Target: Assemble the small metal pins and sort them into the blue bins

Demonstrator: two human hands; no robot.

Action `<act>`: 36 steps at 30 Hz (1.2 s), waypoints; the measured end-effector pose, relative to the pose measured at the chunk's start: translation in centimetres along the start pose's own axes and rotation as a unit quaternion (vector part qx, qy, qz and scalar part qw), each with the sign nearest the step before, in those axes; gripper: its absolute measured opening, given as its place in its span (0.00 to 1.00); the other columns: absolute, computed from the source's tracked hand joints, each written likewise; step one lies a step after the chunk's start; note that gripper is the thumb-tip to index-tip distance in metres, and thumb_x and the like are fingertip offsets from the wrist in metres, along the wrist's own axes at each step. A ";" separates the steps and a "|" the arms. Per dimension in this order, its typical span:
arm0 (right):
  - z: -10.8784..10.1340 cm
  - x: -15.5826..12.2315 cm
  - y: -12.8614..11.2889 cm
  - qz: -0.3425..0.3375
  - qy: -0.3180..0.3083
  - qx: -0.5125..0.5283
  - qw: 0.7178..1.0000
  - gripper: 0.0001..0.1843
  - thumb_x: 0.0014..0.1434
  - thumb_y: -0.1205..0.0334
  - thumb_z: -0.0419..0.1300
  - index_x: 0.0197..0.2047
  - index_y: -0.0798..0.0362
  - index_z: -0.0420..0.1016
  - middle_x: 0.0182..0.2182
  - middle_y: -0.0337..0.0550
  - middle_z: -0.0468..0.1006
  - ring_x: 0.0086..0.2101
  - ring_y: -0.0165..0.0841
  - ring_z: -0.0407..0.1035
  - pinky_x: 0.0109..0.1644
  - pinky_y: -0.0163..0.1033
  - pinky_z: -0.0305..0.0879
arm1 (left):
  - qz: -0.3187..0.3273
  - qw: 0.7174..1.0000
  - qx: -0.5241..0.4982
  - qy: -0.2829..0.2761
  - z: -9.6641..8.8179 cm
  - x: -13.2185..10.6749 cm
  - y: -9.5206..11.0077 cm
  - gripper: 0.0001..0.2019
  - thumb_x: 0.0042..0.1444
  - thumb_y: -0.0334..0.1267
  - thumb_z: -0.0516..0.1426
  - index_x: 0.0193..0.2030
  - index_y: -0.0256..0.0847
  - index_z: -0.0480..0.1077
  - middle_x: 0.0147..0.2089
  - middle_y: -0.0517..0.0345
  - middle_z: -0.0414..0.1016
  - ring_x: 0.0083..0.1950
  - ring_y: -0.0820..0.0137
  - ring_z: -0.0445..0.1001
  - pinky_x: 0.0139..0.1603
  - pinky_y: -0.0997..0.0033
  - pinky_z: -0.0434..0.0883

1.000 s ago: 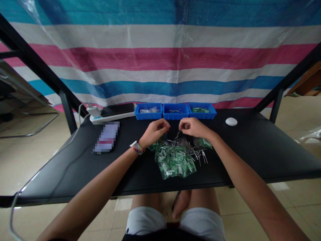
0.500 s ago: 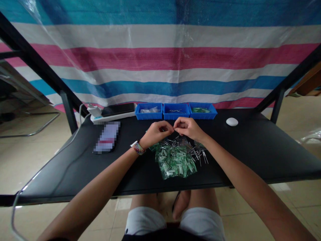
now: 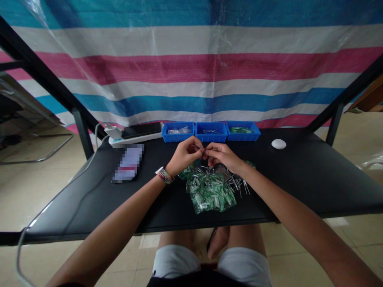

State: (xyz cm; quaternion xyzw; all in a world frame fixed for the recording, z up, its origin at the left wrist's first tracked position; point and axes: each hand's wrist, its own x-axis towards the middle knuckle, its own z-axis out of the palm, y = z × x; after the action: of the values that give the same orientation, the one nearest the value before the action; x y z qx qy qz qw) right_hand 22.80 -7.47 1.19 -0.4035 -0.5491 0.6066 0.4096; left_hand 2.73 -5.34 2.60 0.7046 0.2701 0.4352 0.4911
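Observation:
My left hand (image 3: 186,154) and my right hand (image 3: 220,155) meet fingertip to fingertip above a heap of small clear bags with green parts (image 3: 211,190). Both hands are closed in a pinch on something too small to make out. Loose metal pins (image 3: 237,184) lie scattered on the black table (image 3: 314,175) to the right of the bags. A beaded band sits on my left wrist.
Three blue bins (image 3: 211,132) stand in a row at the back of the table. A power strip with a phone on it (image 3: 136,132) lies at the back left, a blurred flat item (image 3: 128,168) in front of it. A white round object (image 3: 278,144) rests at right.
My hands were apart a second ago and have come together at the fingertips. My right hand moved left toward my left hand.

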 end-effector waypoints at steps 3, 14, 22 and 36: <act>-0.2 0.0 0.0 0.020 0.014 0.052 0.998 0.18 0.54 0.50 0.75 0.37 0.52 0.77 0.33 0.42 0.82 0.25 0.29 0.74 0.27 0.35 0.74 | -0.009 1.000 0.000 0.006 0.0 0.1 0.0 0.13 0.60 0.44 0.66 0.39 0.38 0.71 0.40 0.53 0.80 0.38 0.70 0.80 0.35 0.73 0.74; -0.6 0.2 -0.3 -0.119 0.120 0.009 0.985 0.19 0.47 0.51 0.79 0.32 0.52 0.77 0.27 0.36 0.77 0.26 0.29 0.72 0.30 0.36 0.75 | -0.072 0.997 0.014 0.006 -0.7 0.3 -0.6 0.13 0.64 0.47 0.60 0.36 0.38 0.72 0.34 0.56 0.77 0.32 0.72 0.76 0.30 0.74 0.70; -0.5 0.2 -0.3 -0.129 0.105 -0.026 0.986 0.16 0.46 0.55 0.77 0.32 0.52 0.77 0.28 0.38 0.76 0.28 0.31 0.72 0.29 0.36 0.73 | -0.073 0.997 0.014 0.000 -0.6 0.3 -0.6 0.13 0.62 0.47 0.62 0.34 0.38 0.71 0.31 0.57 0.77 0.30 0.72 0.76 0.30 0.74 0.69; -1.0 0.5 0.2 -0.021 0.087 0.061 0.994 0.26 0.53 0.36 0.71 0.33 0.51 0.72 0.26 0.39 0.77 0.23 0.31 0.72 0.24 0.35 0.72 | -0.045 0.997 0.002 0.059 0.1 0.2 -1.0 0.14 0.58 0.45 0.68 0.39 0.37 0.74 0.35 0.54 0.80 0.36 0.67 0.84 0.32 0.73 0.75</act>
State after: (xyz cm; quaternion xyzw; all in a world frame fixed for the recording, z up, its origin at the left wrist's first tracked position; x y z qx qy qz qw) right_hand 23.57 -6.68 0.90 -0.4174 -0.4818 0.5927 0.4923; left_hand 2.94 -4.84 1.76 0.6661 0.3306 0.4527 0.4920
